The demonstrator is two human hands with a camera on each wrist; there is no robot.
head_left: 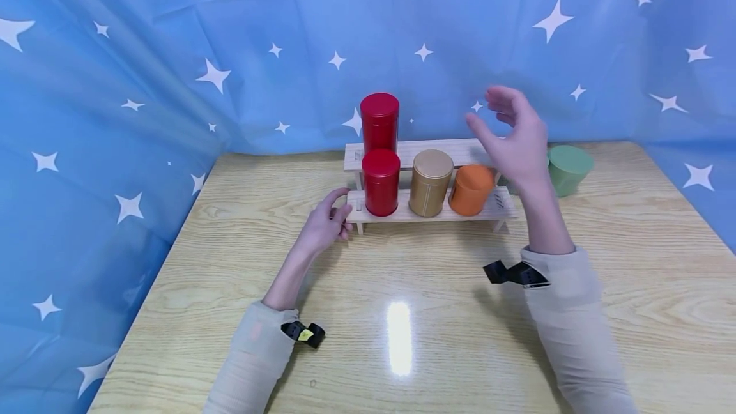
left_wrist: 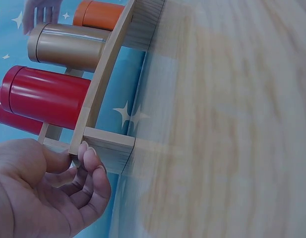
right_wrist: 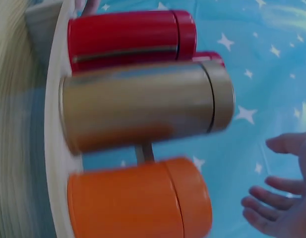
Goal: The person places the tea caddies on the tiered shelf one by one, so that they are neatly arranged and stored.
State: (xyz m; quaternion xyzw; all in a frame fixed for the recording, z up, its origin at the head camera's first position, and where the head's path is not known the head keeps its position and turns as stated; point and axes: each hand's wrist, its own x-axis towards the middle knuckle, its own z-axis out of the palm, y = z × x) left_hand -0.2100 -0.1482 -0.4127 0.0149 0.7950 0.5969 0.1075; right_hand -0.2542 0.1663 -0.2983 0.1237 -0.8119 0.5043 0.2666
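A two-tier wooden rack (head_left: 411, 217) stands near the back of the table. On its lower tier are a red canister (head_left: 381, 184), a gold canister (head_left: 430, 185) and an orange canister (head_left: 471, 191). Another red canister (head_left: 379, 123) stands on the upper tier at the left. My left hand (head_left: 324, 223) pinches the left end of the lower board (left_wrist: 93, 106) between thumb and fingertips. Above the rack's right end, my right hand (head_left: 520, 139) is raised with fingers spread and nothing in it. In the right wrist view, that hand (right_wrist: 286, 198) is apart from the canisters.
A green canister (head_left: 569, 170) stands to the right of the rack, partly behind my right wrist. Blue star-patterned cloth (head_left: 310, 30) hangs behind and at both sides of the wooden table (head_left: 241, 209). Small black cameras (head_left: 517, 273) are strapped at both sleeves.
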